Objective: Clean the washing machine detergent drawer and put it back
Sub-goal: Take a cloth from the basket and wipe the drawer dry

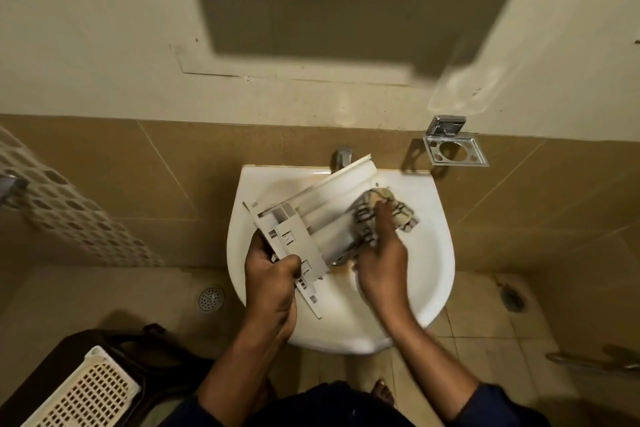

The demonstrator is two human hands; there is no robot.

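The white plastic detergent drawer [313, 215] lies tilted across the white wall sink [426, 253], its front panel pointing up toward the tap [343, 155]. My left hand [272, 270] grips the drawer's near end at the sink's left side. My right hand [382, 250] presses a cream cloth with dark lines [384, 210] against the drawer's right side, fingers curled over the cloth. The cloth's lower part is hidden under my hand.
A chrome holder [455, 149] is fixed to the tiled wall right of the sink. A perforated white basket [86, 392] stands at lower left, another perforated piece [69, 211] leans on the left. Floor drains [210, 298] [512, 298] flank the sink.
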